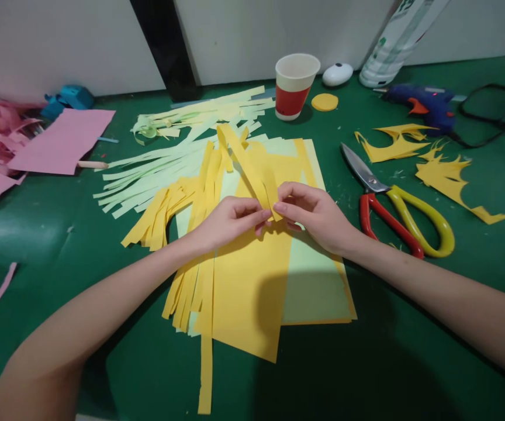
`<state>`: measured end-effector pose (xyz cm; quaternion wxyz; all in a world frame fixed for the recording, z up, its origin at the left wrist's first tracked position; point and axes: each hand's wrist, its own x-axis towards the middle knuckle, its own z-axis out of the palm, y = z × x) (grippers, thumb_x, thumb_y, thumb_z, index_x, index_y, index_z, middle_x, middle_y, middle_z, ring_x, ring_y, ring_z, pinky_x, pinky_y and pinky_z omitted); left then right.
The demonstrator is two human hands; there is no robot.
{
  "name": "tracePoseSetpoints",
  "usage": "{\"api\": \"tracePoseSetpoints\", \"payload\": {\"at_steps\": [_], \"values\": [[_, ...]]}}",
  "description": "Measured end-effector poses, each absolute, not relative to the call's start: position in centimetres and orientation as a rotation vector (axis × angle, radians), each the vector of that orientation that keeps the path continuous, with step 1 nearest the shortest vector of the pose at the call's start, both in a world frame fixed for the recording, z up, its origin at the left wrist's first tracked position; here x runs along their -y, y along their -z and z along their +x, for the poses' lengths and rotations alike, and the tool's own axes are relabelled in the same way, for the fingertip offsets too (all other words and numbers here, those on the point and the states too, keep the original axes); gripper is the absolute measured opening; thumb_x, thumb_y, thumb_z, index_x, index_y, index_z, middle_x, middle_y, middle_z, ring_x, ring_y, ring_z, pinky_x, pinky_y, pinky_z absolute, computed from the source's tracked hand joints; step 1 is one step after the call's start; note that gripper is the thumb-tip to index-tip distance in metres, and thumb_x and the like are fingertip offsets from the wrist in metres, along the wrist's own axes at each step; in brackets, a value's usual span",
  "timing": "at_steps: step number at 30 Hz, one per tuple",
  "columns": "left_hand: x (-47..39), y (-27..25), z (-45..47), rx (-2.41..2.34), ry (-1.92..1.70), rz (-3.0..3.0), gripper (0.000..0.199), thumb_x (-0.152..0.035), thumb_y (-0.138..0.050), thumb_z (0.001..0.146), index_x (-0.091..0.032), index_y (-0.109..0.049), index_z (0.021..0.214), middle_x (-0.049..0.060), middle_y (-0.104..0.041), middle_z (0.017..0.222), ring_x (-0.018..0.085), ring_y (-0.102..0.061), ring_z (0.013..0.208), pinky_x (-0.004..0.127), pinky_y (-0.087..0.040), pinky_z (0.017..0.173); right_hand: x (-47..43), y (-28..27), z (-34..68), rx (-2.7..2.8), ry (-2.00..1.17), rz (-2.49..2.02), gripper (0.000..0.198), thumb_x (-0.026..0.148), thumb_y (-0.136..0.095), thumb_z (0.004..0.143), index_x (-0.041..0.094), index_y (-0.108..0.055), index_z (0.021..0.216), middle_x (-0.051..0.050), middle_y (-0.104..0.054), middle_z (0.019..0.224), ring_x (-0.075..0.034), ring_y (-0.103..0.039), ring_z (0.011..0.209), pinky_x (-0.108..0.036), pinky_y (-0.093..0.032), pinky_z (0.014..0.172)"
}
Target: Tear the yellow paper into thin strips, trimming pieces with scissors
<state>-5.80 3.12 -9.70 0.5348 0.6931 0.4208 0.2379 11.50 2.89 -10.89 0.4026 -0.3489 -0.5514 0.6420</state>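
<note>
Both hands meet over the middle of a stack of paper. A yellow paper strip (pixel 249 166) arches up from their fingertips and bends back toward the far side. My left hand (pixel 237 219) pinches its near end from the left. My right hand (pixel 307 210) pinches the same end from the right, thumb and forefinger closed. Beneath them lies a yellow paper sheet (pixel 248 292) over a pale green sheet (pixel 314 292). More cut yellow strips (pixel 191 280) lie under and beside my left wrist, one reaching toward the table's near edge.
Pale green strips (pixel 156 169) spread behind on the green table (pixel 138 351). Scissors (pixel 375 187) with red and yellow handles lie open at right, near yellow scraps (pixel 449 181) and a glue gun (pixel 428 102). A paper cup (pixel 294 93) stands behind; pink paper (pixel 64 140) lies left.
</note>
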Motion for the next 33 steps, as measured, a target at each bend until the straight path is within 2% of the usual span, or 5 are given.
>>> {"api": "tracePoseSetpoints", "payload": {"at_steps": [8, 16, 24, 28, 33], "values": [[-2.9, 8.7, -6.0, -0.994, -0.344, 1.733, 0.023, -0.020, -0.046, 0.079, -0.015, -0.055, 0.059, -0.002, -0.053, 0.055, 0.007, -0.040, 0.046, 0.021, -0.029, 0.045, -2.5, 9.9, 11.2, 1.560, -1.451, -0.958, 0.025, 0.025, -0.063, 0.073, 0.016, -0.054, 0.052, 0.004, -0.040, 0.061, -0.008, -0.038, 0.058, -0.026, -0.030, 0.055], [-4.4, 5.8, -7.6, -1.000, -0.422, 1.428, 0.017, -0.032, -0.055, 0.076, -0.017, -0.054, 0.070, -0.005, -0.037, 0.058, 0.006, -0.031, 0.047, 0.021, -0.026, 0.044, -1.4, 8.2, 10.6, 1.560, -1.437, -0.988, 0.019, 0.024, -0.064, 0.071, 0.016, -0.055, 0.056, 0.002, -0.046, 0.069, -0.010, -0.042, 0.065, -0.027, -0.032, 0.059], [-6.9, 4.8, -8.1, -1.171, -0.679, 1.434, 0.029, -0.043, -0.063, 0.070, -0.015, -0.060, 0.062, 0.002, -0.053, 0.071, 0.006, -0.039, 0.052, 0.020, -0.014, 0.037, 2.3, 6.3, 8.4, 1.600, -1.768, -1.039, 0.021, 0.026, -0.066, 0.068, 0.013, -0.055, 0.055, 0.002, -0.048, 0.070, -0.005, -0.046, 0.055, -0.021, -0.036, 0.048], [-10.2, 4.0, -9.9, -1.244, -0.685, 1.492, 0.019, -0.033, -0.062, 0.072, -0.014, -0.064, 0.074, -0.003, -0.039, 0.053, 0.004, -0.025, 0.041, 0.020, -0.014, 0.038, 4.5, 6.4, 7.2, 1.547, -2.041, -1.065, 0.033, 0.038, -0.067, 0.066, 0.012, -0.050, 0.054, 0.004, -0.047, 0.063, -0.001, -0.043, 0.035, -0.019, -0.032, 0.035], [-13.1, 4.6, -11.8, -1.348, -0.606, 1.601, 0.020, -0.031, -0.062, 0.074, -0.013, -0.066, 0.081, -0.002, -0.039, 0.054, 0.004, -0.029, 0.043, 0.020, -0.020, 0.040, 5.3, 7.2, 5.5, 1.553, -2.228, -1.059, 0.023, 0.031, -0.058, 0.075, 0.014, -0.048, 0.063, 0.003, -0.052, 0.049, -0.005, -0.046, 0.033, -0.017, -0.035, 0.035]]}}
